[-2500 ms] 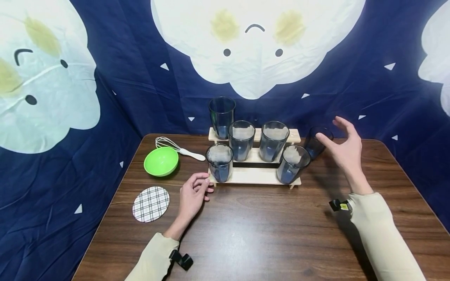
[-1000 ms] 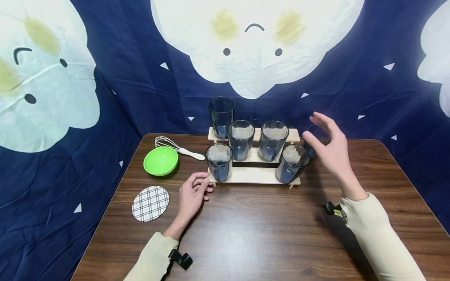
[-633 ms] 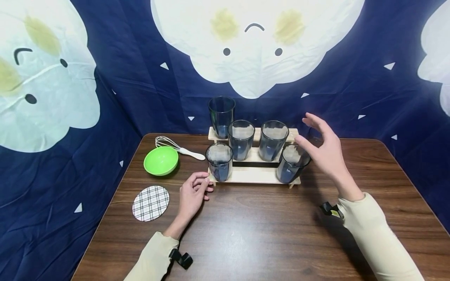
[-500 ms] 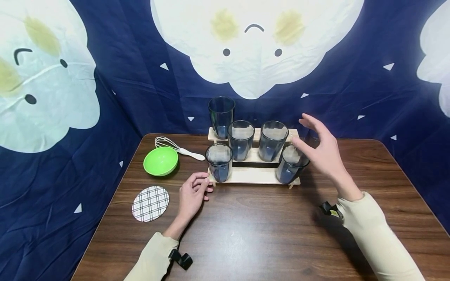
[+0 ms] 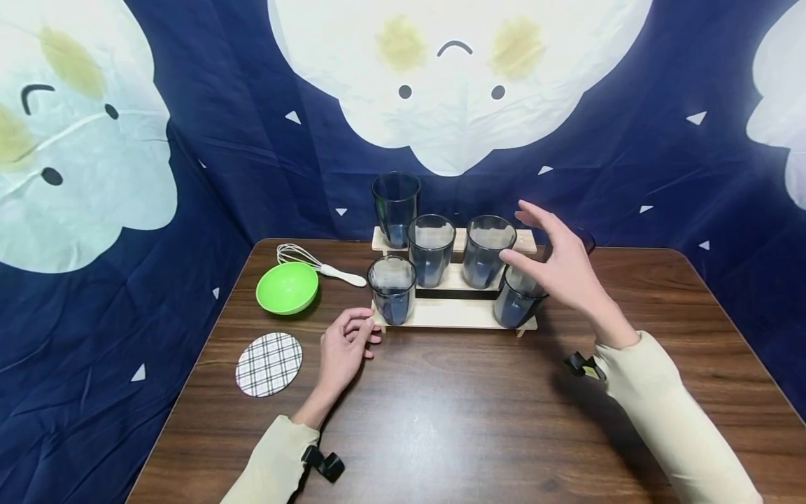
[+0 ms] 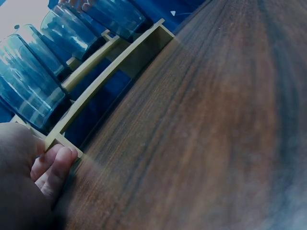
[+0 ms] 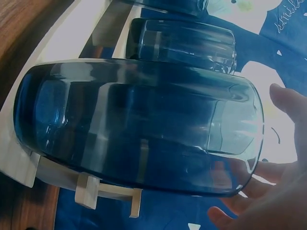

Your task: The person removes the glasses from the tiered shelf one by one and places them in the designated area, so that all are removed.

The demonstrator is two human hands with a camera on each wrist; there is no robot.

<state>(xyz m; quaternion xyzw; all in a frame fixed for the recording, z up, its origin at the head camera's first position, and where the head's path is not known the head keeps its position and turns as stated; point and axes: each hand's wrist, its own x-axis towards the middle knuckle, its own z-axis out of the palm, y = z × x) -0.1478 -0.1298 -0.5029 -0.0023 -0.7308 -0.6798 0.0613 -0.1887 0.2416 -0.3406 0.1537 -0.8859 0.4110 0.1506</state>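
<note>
A tiered wooden rack bears several tinted drinking glasses. My left hand holds the rack's front left corner, fingers curled against the end leg in the left wrist view. Above the front right glass is my right hand, thumb and fingers spread and nothing gripped. It partly hides that glass, which looms large in the right wrist view; the fingers show just beyond its rim. Close to the thumb stands the middle right glass. Others are the middle left glass, front left glass and back left glass.
Behind my right hand, mostly hidden, another glass stands beside the rack. A green bowl, a white-handled whisk and a checked round coaster lie at the left of the wooden table. A blue cloth hangs behind.
My right hand has moved left from beside the glass at the far right to over the front right glass, fingers still spread. My left hand stays at the rack's corner.
</note>
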